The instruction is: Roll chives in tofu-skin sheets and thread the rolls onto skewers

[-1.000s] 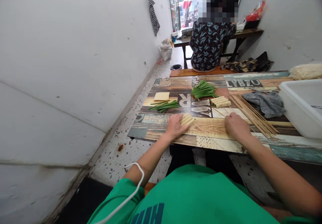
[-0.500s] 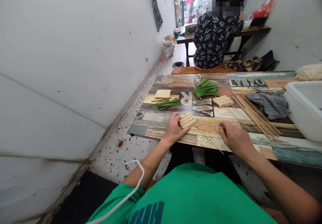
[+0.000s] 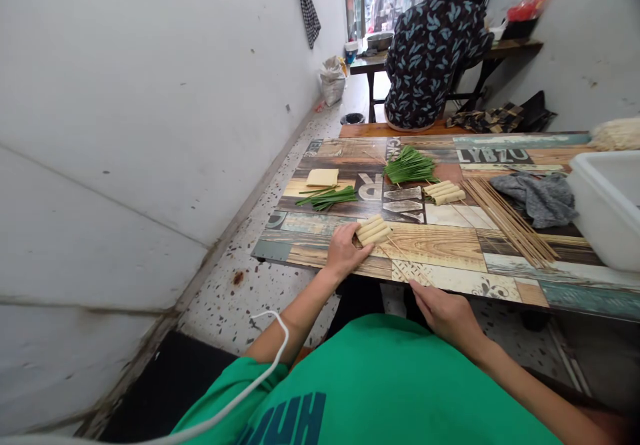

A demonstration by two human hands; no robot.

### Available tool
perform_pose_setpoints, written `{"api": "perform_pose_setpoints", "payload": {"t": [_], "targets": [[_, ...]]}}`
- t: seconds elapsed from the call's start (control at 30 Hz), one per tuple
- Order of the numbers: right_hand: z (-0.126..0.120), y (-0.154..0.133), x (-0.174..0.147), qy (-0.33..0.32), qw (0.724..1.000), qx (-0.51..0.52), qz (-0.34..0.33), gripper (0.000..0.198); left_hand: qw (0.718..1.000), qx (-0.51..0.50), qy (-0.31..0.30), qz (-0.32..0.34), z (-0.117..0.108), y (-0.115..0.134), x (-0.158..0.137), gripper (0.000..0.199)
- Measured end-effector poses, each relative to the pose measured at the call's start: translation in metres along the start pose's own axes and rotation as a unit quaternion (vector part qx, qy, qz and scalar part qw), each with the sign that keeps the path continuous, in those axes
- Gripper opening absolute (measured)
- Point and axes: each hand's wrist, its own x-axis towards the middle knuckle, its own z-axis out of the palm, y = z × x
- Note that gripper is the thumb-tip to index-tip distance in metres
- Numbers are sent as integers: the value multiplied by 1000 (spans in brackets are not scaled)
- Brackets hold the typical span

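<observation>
My left hand is curled around the left end of a row of several pale rolls, which look like rolled tofu sheets, pressing them on the table. Thin bamboo skewers stick out of the rolls toward the table's front edge. At that edge my right hand has its fingers pinched together on the outer end of one skewer. Beyond my left hand lie a small bunch of green chives and a stack of flat yellowish sheets. A second skewered set of rolls rests farther right.
A larger pile of chives lies toward the table's far side. Loose skewers, a grey cloth and a white plastic tub occupy the right. Another person sits at a table ahead, back toward me. A wall rises on the left.
My right hand has moved left and nearer to me, from above the table to the skewer end at its front edge. My left hand stays on the rolls. The view has tilted slightly.
</observation>
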Motion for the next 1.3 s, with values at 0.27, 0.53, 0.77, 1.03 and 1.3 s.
{"api": "perform_pose_setpoints", "payload": {"t": [0.27,0.53,0.77,1.03,1.3], "targets": [[0,-5,0,8,999,-28,-22,34,1000,-14,2,-2,-2,1,-1,45],[2,-12,-9,-52,997,-48,-22,43,1000,-27,-3,-12,-4,0,0,44],[10,-16,-1,-55,997,-61,-10,40,1000,-25,-3,-4,-4,-2,0,44],[5,-18,0,-18,997,-62,-34,38,1000,-21,-9,-5,-6,1,1,42],[5,-14,-1,-4,998,-53,-44,35,999,-41,16,18,-4,-2,0,44]]}}
